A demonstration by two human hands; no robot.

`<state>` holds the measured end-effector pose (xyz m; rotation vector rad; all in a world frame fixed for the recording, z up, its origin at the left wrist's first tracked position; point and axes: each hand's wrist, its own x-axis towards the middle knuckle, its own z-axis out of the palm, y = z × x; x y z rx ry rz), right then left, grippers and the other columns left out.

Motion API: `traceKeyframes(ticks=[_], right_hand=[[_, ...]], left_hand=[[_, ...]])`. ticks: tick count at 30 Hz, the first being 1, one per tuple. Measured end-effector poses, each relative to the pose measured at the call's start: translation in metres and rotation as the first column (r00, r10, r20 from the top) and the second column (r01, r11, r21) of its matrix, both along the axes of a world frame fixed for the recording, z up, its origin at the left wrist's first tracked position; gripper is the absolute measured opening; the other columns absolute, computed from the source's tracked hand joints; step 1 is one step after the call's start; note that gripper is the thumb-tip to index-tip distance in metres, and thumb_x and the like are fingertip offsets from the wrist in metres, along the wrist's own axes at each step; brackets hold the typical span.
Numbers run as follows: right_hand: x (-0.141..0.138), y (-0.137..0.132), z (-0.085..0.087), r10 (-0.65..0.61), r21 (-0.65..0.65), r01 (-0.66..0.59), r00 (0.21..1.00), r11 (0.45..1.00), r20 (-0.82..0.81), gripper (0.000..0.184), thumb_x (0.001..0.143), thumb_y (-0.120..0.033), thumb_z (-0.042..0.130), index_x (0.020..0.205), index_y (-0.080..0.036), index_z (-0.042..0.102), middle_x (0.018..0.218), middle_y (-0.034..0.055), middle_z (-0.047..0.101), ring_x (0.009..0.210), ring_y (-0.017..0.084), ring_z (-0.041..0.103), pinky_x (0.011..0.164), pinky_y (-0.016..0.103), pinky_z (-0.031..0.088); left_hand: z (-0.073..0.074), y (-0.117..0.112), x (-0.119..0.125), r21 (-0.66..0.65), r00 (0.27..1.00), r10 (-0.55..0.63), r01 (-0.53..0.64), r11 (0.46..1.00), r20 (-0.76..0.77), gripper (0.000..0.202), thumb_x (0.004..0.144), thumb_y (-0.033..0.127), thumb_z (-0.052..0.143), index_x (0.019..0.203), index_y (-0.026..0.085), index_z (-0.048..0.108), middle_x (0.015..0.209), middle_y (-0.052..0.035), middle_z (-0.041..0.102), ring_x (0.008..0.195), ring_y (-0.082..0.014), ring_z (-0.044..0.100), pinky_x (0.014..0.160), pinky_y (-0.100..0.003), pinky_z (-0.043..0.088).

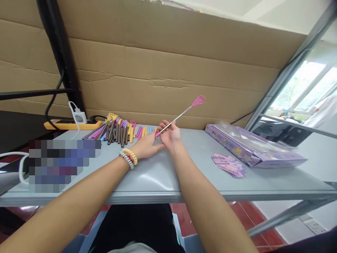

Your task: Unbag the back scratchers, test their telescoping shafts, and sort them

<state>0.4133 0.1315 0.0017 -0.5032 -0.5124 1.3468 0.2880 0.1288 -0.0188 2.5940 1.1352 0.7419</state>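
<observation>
A back scratcher with a pink claw (198,101) and a thin silver rod (183,113) slants up to the right above the table. My left hand (147,144) is closed around its pink handle end, and two or three scrunchy-like bands circle that wrist. Palm up, my right hand (170,136) has the rod across its curled fingers, with the thumb against it. Left of my hands lies a row of back scratcher parts: dark metal tubes (112,133), yellow claws (112,116), and pink, yellow and blue handles (143,131).
A purple printed box (231,144) with clear plastic on it stands at the right. Pink printed cards (229,164) lie before it. At the back left is an orange power strip (71,124) with a white charger (80,116). Cardboard (171,70) walls the back; a blurred-out patch covers the left front.
</observation>
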Motion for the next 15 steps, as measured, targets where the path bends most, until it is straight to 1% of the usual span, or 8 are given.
traceKeyframes(ticks=[2, 3, 6, 9, 12, 15], right_hand=[[-0.001, 0.0, 0.001, -0.021, -0.007, 0.021, 1.0, 1.0, -0.01, 0.039, 0.096, -0.041, 0.023, 0.075, -0.018, 0.047, 0.052, -0.0015, 0.048, 0.044, 0.01, 0.045, 0.048, 0.024, 0.043], [-0.001, -0.001, 0.002, -0.03, -0.012, 0.03, 0.999, 0.999, -0.017, 0.038, 0.096, -0.041, 0.023, 0.073, -0.019, 0.044, 0.05, -0.0035, 0.044, 0.041, 0.009, 0.041, 0.046, 0.023, 0.04], [-0.003, -0.001, 0.004, -0.069, -0.062, 0.066, 0.996, 0.996, -0.049, 0.039, 0.096, -0.043, 0.022, 0.068, -0.02, 0.037, 0.046, -0.0074, 0.032, 0.036, 0.007, 0.029, 0.039, 0.02, 0.033], [-0.003, -0.002, 0.006, -0.137, -0.13, 0.128, 0.988, 0.983, -0.065, 0.039, 0.096, -0.044, 0.022, 0.067, -0.02, 0.033, 0.045, -0.0088, 0.027, 0.034, 0.006, 0.022, 0.035, 0.019, 0.025], [-0.002, -0.002, 0.008, -0.203, -0.157, 0.193, 0.978, 0.969, -0.051, 0.037, 0.095, -0.042, 0.022, 0.066, -0.02, 0.03, 0.045, -0.0093, 0.024, 0.033, 0.005, 0.019, 0.033, 0.018, 0.02], [0.002, -0.003, 0.011, -0.268, -0.169, 0.254, 0.962, 0.952, -0.061, 0.036, 0.095, -0.04, 0.023, 0.065, -0.021, 0.029, 0.045, -0.0096, 0.022, 0.033, 0.005, 0.017, 0.032, 0.018, 0.018]], left_hand=[[-0.001, -0.002, 0.002, 0.0, 1.0, -0.021, 0.021, 1.0, -0.009, 0.048, 0.082, 0.051, 0.049, 0.115, 0.016, 0.048, 0.104, -0.0117, 0.063, 0.093, -0.0265, 0.06, 0.071, -0.032, 0.044], [-0.001, -0.004, 0.003, 0.002, 1.0, -0.011, 0.011, 1.0, -0.023, 0.048, 0.084, 0.051, 0.047, 0.116, 0.016, 0.048, 0.103, -0.0124, 0.063, 0.093, -0.0269, 0.061, 0.072, -0.032, 0.044], [-0.002, -0.009, 0.008, 0.01, 0.994, 0.064, -0.063, 0.998, -0.09, 0.047, 0.089, 0.05, 0.037, 0.117, 0.015, 0.048, 0.1, -0.0144, 0.064, 0.092, -0.0283, 0.061, 0.073, -0.035, 0.045], [-0.002, -0.015, 0.014, 0.018, 0.979, 0.147, -0.146, 0.989, -0.138, 0.044, 0.091, 0.046, 0.031, 0.117, 0.014, 0.048, 0.098, -0.0153, 0.065, 0.089, -0.0287, 0.063, 0.071, -0.035, 0.045], [-0.002, -0.019, 0.018, 0.023, 0.968, 0.195, -0.194, 0.981, -0.159, 0.045, 0.092, 0.047, 0.028, 0.111, 0.015, 0.052, 0.095, -0.0154, 0.066, 0.086, -0.0285, 0.063, 0.068, -0.035, 0.044], [0.001, -0.02, 0.018, 0.017, 0.964, 0.215, -0.215, 0.976, -0.157, 0.051, 0.09, 0.054, 0.025, 0.097, 0.015, 0.058, 0.09, -0.0157, 0.066, 0.083, -0.029, 0.063, 0.064, -0.034, 0.043]])
